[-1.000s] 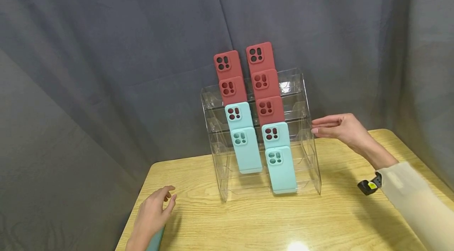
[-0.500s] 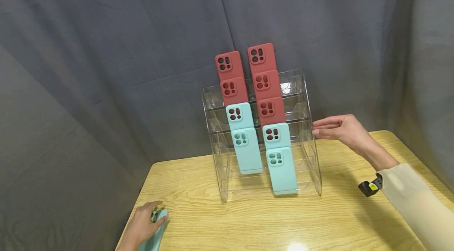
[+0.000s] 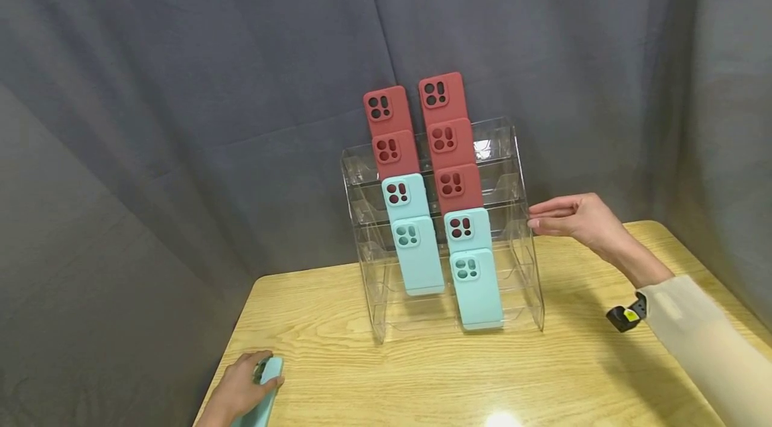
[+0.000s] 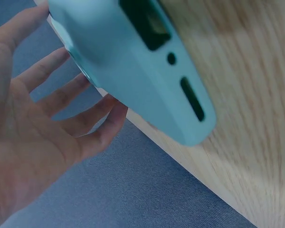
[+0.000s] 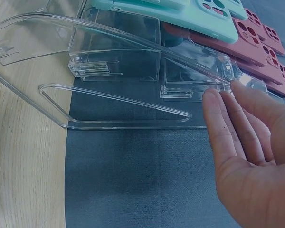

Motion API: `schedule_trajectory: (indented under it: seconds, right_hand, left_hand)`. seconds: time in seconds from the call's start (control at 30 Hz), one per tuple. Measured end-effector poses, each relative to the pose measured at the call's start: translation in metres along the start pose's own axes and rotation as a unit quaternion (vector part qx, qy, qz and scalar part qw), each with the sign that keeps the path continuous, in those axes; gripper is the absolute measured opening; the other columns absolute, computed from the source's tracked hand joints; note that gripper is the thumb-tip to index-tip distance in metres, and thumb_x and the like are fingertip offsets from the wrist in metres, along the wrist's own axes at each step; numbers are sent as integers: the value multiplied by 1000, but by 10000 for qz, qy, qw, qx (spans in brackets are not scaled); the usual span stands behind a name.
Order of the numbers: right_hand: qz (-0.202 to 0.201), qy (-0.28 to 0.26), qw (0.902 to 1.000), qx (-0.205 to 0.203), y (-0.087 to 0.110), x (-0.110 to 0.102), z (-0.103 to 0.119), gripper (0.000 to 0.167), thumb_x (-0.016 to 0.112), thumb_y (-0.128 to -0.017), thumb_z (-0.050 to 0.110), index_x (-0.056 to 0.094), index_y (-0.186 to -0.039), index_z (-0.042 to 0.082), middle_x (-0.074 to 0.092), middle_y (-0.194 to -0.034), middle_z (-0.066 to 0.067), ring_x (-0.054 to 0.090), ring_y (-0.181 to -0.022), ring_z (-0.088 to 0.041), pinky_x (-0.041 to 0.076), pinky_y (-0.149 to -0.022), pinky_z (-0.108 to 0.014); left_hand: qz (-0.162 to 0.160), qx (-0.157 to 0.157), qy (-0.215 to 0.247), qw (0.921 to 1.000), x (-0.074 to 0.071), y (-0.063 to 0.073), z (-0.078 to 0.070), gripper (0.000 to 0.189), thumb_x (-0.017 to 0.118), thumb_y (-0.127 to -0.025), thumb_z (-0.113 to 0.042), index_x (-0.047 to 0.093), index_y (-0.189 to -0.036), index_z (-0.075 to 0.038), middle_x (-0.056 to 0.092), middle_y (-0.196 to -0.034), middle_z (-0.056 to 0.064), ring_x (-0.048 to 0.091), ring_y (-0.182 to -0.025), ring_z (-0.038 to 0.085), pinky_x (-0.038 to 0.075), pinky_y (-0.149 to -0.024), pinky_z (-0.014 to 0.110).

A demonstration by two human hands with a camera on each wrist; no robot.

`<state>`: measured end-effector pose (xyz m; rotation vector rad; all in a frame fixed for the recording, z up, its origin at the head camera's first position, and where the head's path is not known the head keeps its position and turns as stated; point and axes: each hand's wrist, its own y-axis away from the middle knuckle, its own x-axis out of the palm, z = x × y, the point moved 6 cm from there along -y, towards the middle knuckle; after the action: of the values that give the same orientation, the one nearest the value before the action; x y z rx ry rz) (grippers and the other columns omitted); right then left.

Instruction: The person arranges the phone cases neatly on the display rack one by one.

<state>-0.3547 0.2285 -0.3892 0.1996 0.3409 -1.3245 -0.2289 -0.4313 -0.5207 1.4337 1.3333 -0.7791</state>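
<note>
At the table's lower left in the head view, my left hand (image 3: 236,387) holds a mint phone case (image 3: 264,407) between thumb and fingers. The left wrist view shows that case (image 4: 109,57) close up, port cutouts along its end, fingertips on its edge. My right hand (image 3: 588,222) pinches the right side edge of a clear tiered display rack (image 3: 375,303); thumb and fingertips meet at that edge (image 5: 218,78) in the right wrist view. On the rack lean red phone cases (image 3: 449,95) on the upper tiers and mint phone cases (image 3: 478,296) on the lower ones, in two columns.
The rack stands on a light wooden table (image 3: 338,373). Behind it and along both sides hangs a grey curtain (image 3: 241,78). A black strap with a yellow mark (image 3: 627,315) sits at the right wrist.
My left hand has moved down and slightly left onto the mint case and closed its fingers around it. My right hand stays at the rack's side.
</note>
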Motion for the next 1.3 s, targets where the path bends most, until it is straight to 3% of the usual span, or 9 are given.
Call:
schedule_trajectory:
  seconds: [0.27,0.43,0.63,0.9,1.07,1.3]
  right_hand:
    - [-43,-27,10000,-3,3,-1,-1,56,80,-95,29,64,-139,-3,82,-111,6,78,-101,-6,61,-89,-15]
    - [-14,-141,9999,-36,3,0,0,56,79,-97,27,63,-140,-5,81,-111,9,78,-101,-6,63,-89,-18]
    - [-84,-21,10000,30,4,0,0,57,80,-95,32,65,-138,-2,82,-114,3,78,-101,-6,60,-88,-15]
    - [-15,-139,9999,4,3,2,0,56,79,-97,27,63,-140,-4,81,-114,2,78,-101,-6,62,-88,-15]
    - [-43,-34,10000,20,2,2,-1,55,78,-97,28,64,-140,-2,80,-119,-4,77,-101,-3,62,-90,-17]
    - [-30,-3,10000,46,1,2,-1,55,78,-97,29,64,-141,-1,79,-121,-4,77,-101,-2,61,-91,-17]
  left_hand:
    - [-196,99,-67,9997,-3,-2,-11,67,84,-88,-38,61,-143,-8,61,-142,30,58,-129,54,56,-99,68]
    - [-243,87,-134,9996,-3,-3,-12,65,84,-88,-38,63,-142,-9,64,-139,28,63,-124,50,58,-96,66]
    - [-333,148,-183,9992,-6,-4,-13,62,84,-87,-37,66,-139,-9,67,-136,26,65,-120,50,59,-93,65]
    - [-535,74,-91,9985,-4,-6,-8,56,80,-89,-39,69,-136,-10,69,-130,25,67,-115,49,60,-93,65]
    - [-1009,200,221,9945,-11,-1,-17,53,79,-91,-37,70,-136,-10,68,-126,26,70,-104,41,62,-84,59]
    - [-2069,456,493,9761,-27,10,-46,49,77,-93,-36,70,-137,-14,66,-135,27,64,-121,50,58,-96,66]
